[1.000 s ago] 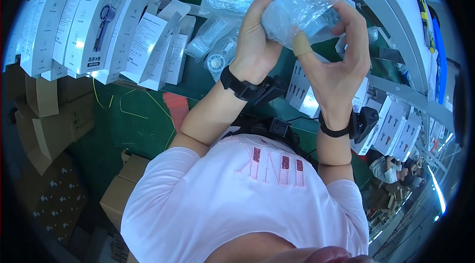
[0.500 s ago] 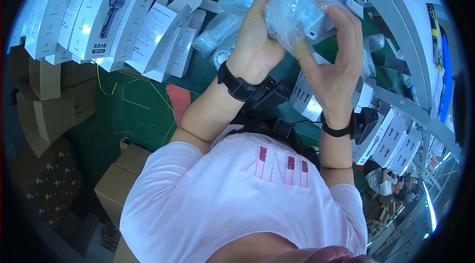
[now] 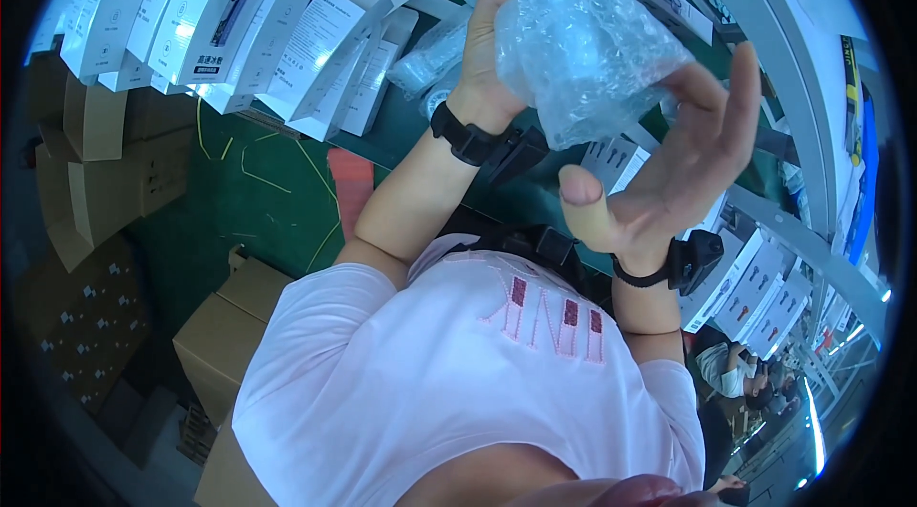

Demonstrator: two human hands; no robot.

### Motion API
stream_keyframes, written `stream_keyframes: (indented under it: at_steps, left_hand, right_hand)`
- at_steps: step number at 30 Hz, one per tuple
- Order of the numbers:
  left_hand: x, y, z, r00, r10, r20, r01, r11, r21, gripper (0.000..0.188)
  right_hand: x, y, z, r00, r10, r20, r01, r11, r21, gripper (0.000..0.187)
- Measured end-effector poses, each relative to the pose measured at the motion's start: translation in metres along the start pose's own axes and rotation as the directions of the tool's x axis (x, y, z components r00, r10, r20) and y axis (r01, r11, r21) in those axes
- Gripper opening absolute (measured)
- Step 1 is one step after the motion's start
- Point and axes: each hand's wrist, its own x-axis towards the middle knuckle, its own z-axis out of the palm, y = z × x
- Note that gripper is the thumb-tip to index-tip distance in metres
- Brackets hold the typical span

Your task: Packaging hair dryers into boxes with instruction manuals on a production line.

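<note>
A clear bubble-wrap bag [image 3: 587,53] hangs in front of me, above the green worktop. My left hand [image 3: 491,63] grips it from its left side, thumb showing and the other fingers hidden behind the plastic. On the other side my right hand [image 3: 678,168] is open, thumb and fingers spread. Its bent index finger reaches the bag's right edge; whether it touches cannot be made out. Whatever the bag contains is blurred by the plastic. Beside my left wrist lies another bubble-wrapped item [image 3: 425,63] on the worktop.
White printed boxes [image 3: 215,10], several with raised flaps, stand in a row at the left. More white boxes [image 3: 755,283] line the right, by a grey metal frame [image 3: 812,96]. Brown cartons [image 3: 229,321] sit on the floor at left. Other people [image 3: 731,369] appear far right.
My right hand has let go and opened, moving right and down. The bag has spread lower and wider in my left hand. The white object seen by my right fingers no longer shows.
</note>
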Motion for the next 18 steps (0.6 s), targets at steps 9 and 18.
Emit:
stream_keyframes:
  at_steps: [9,18]
  left_hand:
    - [0.005,0.003,-0.024,0.908,-0.065,0.413,0.348,0.666,-0.659,0.053]
    - [0.027,0.014,-0.044,0.925,0.21,-0.318,-0.135,0.961,0.242,0.044]
  right_hand:
    - [0.023,-0.009,0.027,0.984,0.123,0.125,-0.075,0.939,-0.337,0.105]
    - [0.063,0.092,0.077,0.294,0.587,0.754,-0.925,0.374,0.07,0.058]
